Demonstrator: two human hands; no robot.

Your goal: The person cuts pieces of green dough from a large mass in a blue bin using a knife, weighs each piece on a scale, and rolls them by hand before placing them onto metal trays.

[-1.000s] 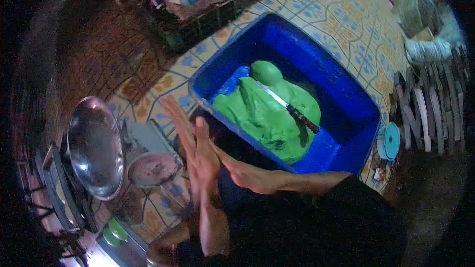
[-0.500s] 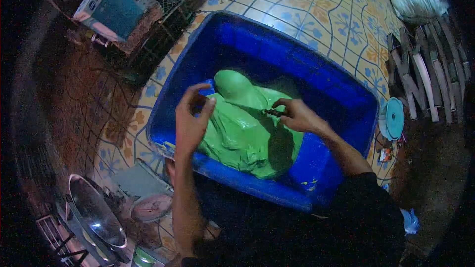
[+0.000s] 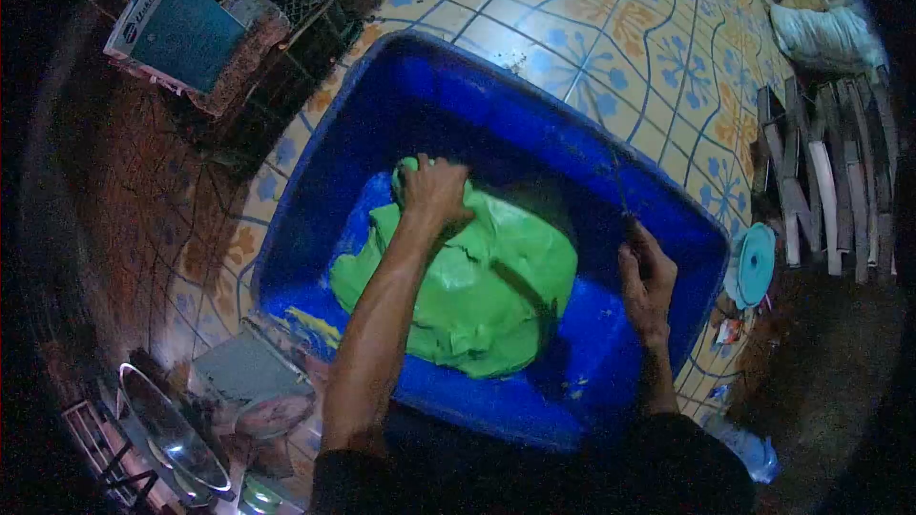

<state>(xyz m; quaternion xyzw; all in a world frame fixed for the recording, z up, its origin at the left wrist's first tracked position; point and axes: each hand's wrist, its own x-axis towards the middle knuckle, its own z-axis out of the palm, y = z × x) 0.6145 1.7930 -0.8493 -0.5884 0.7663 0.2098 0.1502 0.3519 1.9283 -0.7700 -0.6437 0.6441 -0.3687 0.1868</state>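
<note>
A large mass of soft, shiny green dough (image 3: pixel 506 296) lies in a deep blue plastic tub (image 3: pixel 563 100). My left hand (image 3: pixel 434 193) reaches over its far left part, fingers curled into a lump of the dough and gripping it. My right hand (image 3: pixel 649 277) is raised at the tub's right side, apart from the dough, closed round the handle of a thin dark knife (image 3: pixel 618 181). The slender blade points up and away, hard to make out against the blue wall. A dark groove-like shadow runs across the dough's right part.
Patterned tiles (image 3: pixel 592 0) surround the tub. At the upper left, a teal box (image 3: pixel 186 33) sits on a dark crate. Long grey bars (image 3: pixel 830 181) and a turquoise round object (image 3: pixel 756 265) lie right. A metal bowl (image 3: pixel 172 429) and grey scale-like object (image 3: pixel 248 367) stand lower left.
My left hand has moved from beside the dough onto its upper lump and closed on it. My right hand has drawn the knife away from the dough toward the tub's right side.
</note>
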